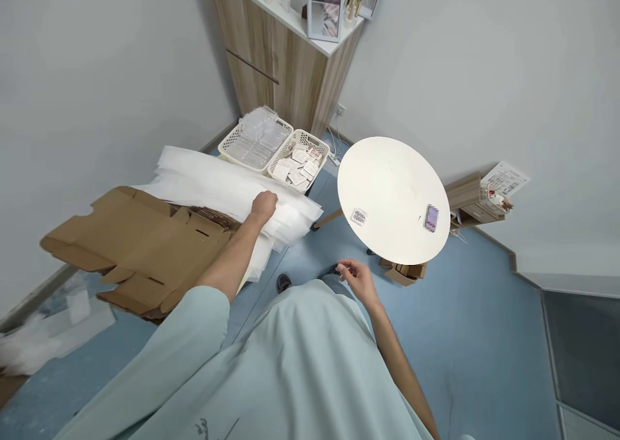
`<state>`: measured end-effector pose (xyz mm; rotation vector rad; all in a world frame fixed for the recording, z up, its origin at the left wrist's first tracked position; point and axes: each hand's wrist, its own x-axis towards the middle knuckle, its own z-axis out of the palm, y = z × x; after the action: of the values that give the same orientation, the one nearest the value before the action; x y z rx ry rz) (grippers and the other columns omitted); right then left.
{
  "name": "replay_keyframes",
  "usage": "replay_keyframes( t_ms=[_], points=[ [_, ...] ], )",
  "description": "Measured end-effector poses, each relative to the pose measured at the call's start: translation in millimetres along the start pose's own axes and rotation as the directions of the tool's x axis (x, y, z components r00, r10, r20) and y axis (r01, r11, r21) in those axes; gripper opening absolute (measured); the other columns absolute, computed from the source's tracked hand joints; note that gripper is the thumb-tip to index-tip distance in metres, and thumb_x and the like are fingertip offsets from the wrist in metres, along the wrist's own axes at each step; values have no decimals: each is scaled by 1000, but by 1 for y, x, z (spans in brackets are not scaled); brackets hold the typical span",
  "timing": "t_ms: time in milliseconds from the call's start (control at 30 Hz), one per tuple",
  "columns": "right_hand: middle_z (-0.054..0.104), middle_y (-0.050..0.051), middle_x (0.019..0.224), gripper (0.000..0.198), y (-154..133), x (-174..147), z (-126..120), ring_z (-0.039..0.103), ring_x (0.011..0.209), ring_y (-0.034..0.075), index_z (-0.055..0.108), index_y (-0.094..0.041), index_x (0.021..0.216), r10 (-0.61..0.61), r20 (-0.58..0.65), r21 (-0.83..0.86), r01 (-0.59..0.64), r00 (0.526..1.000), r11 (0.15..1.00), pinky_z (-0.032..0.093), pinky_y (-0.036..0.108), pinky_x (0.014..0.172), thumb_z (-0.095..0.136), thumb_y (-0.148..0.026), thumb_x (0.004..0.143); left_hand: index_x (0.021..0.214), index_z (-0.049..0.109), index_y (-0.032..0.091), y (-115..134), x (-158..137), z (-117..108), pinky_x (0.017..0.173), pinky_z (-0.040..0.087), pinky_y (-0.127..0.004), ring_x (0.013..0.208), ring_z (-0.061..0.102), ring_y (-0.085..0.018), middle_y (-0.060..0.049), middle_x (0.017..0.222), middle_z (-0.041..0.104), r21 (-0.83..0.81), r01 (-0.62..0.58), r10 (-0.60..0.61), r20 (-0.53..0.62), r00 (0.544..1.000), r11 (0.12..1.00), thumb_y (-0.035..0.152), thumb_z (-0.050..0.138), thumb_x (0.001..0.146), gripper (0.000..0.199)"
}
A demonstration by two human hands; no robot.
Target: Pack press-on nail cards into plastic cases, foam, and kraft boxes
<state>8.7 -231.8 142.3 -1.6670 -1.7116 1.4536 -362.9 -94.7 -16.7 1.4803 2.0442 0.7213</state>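
The nearer left hand (264, 207) grips white sheets (208, 174) stretching lengthwise left to right, the right hand (357, 278) half-open, empty.

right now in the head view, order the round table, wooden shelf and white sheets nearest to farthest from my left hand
1. White sheets, right under the left hand.
2. Round table, to its right.
3. Wooden shelf, farther right, beyond the table.
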Motion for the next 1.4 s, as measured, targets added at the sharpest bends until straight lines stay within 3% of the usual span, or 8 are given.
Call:
replay_keyframes(
  t_ms=[200,367,600,800,900,1033,1200,1400],
  points=[
    [79,6,92,44,0,19,3,73,71,22,77,-21,107,-17,16,3,17,1000,1000,56,34,69,66,-60,92,108,71,13,34,-23,-26,103,47,-44,109,65,-32,-20,117,71,-59,41,-53,-219,974,997,18,52,94,24],
    [79,8,99,49,-20,46,9,73,73,20,77,-21,107,-91,78,37,88,993,995,55,32,66,64,-66,94,106,68,21,90,-89,-50,112,48,-43,123,65,-28,-13,120,72,-221,-182,95,-352,931,958,21,53,96,18],
    [79,11,104,71,-51,90,6,76,88,25,76,-19,112,-63,73,261,42,995,964,60,33,69,51,-83,94,95,70,27,159,-170,-42,117,49,-52,131,64,-32,-10,114,74,-385,-326,276,-179,944,864,23,64,87,11],
    [81,8,105,46,-46,94,-22,74,101,29,80,-19,104,-163,-89,288,182,983,940,61,41,91,77,-62,85,90,71,28,194,-187,-17,112,52,-57,124,68,-33,-9,104,75,-530,-422,484,-25,875,736,22,68,82,11],
    [81,8,101,44,-34,88,-45,74,96,28,80,-19,101,-156,-203,294,212,967,932,61,41,88,75,-61,88,92,70,27,209,-183,-1,104,57,-51,116,71,-31,-9,101,76,-573,-335,394,-23,919,748,30,69,88,5],
    [81,9,99,46,-13,86,-82,74,94,29,80,-19,102,-122,-321,317,228,939,921,63,40,80,75,-62,87,98,66,24,233,-158,35,90,62,-43,100,73,-27,-9,102,73,-697,19,39,67,997,717,54,72,91,32],
    [81,8,107,40,17,94,-136,75,104,30,80,-22,102,-173,-283,350,270,943,897,63,43,88,77,-58,86,123,65,21,286,-112,82,91,63,-43,108,74,-27,-15,124,73,-795,290,-10,337,942,532,70,73,87,62],
    [79,6,96,36,66,115,-200,73,96,27,79,-22,95,-158,-266,386,255,951,887,62,41,88,75,-58,88,108,75,19,354,-75,139,102,60,-47,114,73,-29,-12,117,78,-777,347,-18,397,918,525,69,79,82,56]
  ],
)
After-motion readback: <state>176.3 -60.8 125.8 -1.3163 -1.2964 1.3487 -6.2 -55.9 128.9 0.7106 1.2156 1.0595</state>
